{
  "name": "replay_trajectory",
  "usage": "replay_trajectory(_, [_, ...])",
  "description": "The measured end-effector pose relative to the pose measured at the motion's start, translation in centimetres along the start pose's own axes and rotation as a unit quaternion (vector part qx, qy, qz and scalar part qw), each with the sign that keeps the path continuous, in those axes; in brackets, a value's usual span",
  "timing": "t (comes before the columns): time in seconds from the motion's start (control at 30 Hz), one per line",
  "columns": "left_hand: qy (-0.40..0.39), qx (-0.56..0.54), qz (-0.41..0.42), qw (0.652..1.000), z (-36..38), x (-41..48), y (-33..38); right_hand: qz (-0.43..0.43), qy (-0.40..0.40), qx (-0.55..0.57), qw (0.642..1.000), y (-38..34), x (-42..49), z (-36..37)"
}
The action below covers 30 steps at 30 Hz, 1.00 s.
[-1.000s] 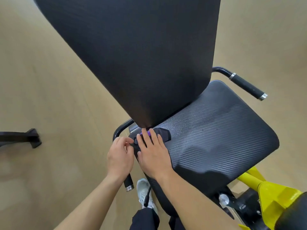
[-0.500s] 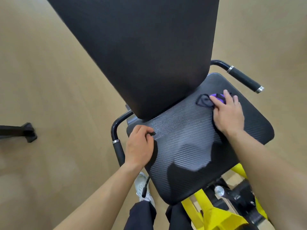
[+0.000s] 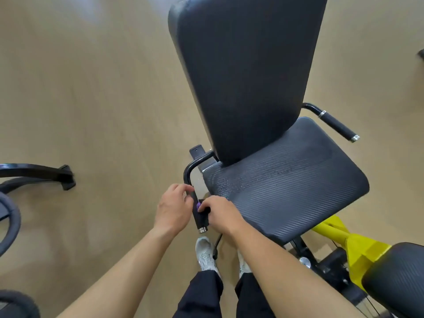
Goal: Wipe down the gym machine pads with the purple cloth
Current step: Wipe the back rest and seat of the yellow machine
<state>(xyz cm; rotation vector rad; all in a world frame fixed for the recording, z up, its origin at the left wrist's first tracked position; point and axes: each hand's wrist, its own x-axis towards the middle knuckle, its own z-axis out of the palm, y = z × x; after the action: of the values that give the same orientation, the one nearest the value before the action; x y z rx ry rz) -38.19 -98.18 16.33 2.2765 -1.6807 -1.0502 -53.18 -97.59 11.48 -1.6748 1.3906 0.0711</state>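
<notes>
The right hand [image 3: 219, 213] was curled around the black handle [image 3: 200, 218] beside the seat pad [image 3: 286, 182], with only a tiny bit of the purple cloth [image 3: 197, 205] peeking out by its fingers. The left hand [image 3: 174, 206] was just beside it, fingers bent and touching the bar [image 3: 188, 174] above the grip. The tall back pad [image 3: 247, 72] stood well beyond both hands.

No legible text, label, brand, number or sign found on any surface: none on the seat pad [image 3: 286, 180] right of the hands, nor on the back pad [image 3: 247, 72] above them.
</notes>
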Motion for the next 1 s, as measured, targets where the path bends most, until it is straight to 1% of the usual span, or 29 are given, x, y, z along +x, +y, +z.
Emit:
replay_trajectory(0.03, [-0.042, 0.0, 0.008, 0.999, -0.9, -0.4, -0.1, 0.032, -0.005, 0.081, 0.996, -0.9, -0.7, -1.1])
replay_trajectory(0.1, [-0.144, -0.081, 0.01, 0.986, -2.4, -1.6, 0.6, 0.066, 0.001, 0.225, 0.972, -2.5, -2.2, -3.2])
replay_trajectory(0.13, [-0.177, -0.131, 0.013, 0.975, -3.0, -2.2, 1.3, 0.065, 0.017, 0.264, 0.962, -3.3, -2.9, -4.3])
replay_trajectory(0.17, [-0.183, -0.167, 0.022, 0.968, -3.4, -2.8, 1.9, 0.059, 0.025, 0.284, 0.957, -4.1, -3.6, -5.3])
replay_trajectory(0.23, [-0.141, -0.204, 0.029, 0.968, -4.5, -3.5, 3.4, 0.053, 0.034, 0.29, 0.955, -5.4, -4.9, -7.1])
replay_trajectory(0.3, [-0.096, -0.218, 0.021, 0.971, -5.8, -3.9, 4.4, 0.082, 0.036, 0.299, 0.95, -6.2, -6.1, -8.5])
replay_trajectory(0.4, [-0.091, -0.17, 0.048, 0.98, -8.2, -4.4, 5.4, 0.096, 0.018, 0.348, 0.932, -7.1, -8.0, -11.0])
replay_trajectory(0.5, [-0.075, -0.123, 0.077, 0.987, -9.8, -4.8, 6.1, 0.096, 0.011, 0.328, 0.94, -7.4, -9.0, -13.3])
replay_trajectory(0.57, [-0.06, -0.075, 0.081, 0.992, -11.0, -5.0, 6.2, 0.084, 0.006, 0.29, 0.953, -7.9, -8.9, -14.4])
replay_trajectory(0.6, [-0.036, -0.054, 0.077, 0.995, -11.2, -4.7, 6.2, 0.078, 0.009, 0.267, 0.96, -7.9, -8.7, -14.8])
replay_trajectory(0.67, [0.087, -0.059, 0.038, 0.994, -15.7, -13.5, 5.7, -0.003, -0.003, 0.195, 0.981, -12.4, -15.1, -15.3])
replay_trajectory(0.73, [0.142, -0.088, 0.038, 0.985, -16.7, -13.5, 6.0, -0.018, 0.034, 0.16, 0.986, -12.5, -14.7, -16.3])
replay_trajectory(0.8, [0.152, -0.116, 0.025, 0.981, -17.7, -13.7, 6.4, 0.002, 0.089, 0.122, 0.989, -12.0, -14.2, -17.3])
replay_trajectory(0.9, [0.187, -0.159, 0.031, 0.969, -19.5, -16.1, 6.4, 0.041, 0.167, 0.164, 0.971, -11.9, -15.3, -18.4])
replay_trajectory(0.93, [0.199, -0.169, 0.038, 0.965, -20.2, -17.5, 6.0, 0.057, 0.173, 0.182, 0.966, -12.6, -16.3, -18.5])
replay_trajectory(0.97, [0.208, -0.175, 0.05, 0.961, -21.0, -18.7, 5.6, 0.068, 0.175, 0.177, 0.966, -13.2, -17.2, -18.4])
replay_trajectory(1.0, [0.211, -0.183, 0.06, 0.958, -21.7, -19.8, 5.4, 0.082, 0.165, 0.137, 0.973, -14.0, -18.2, -18.2])
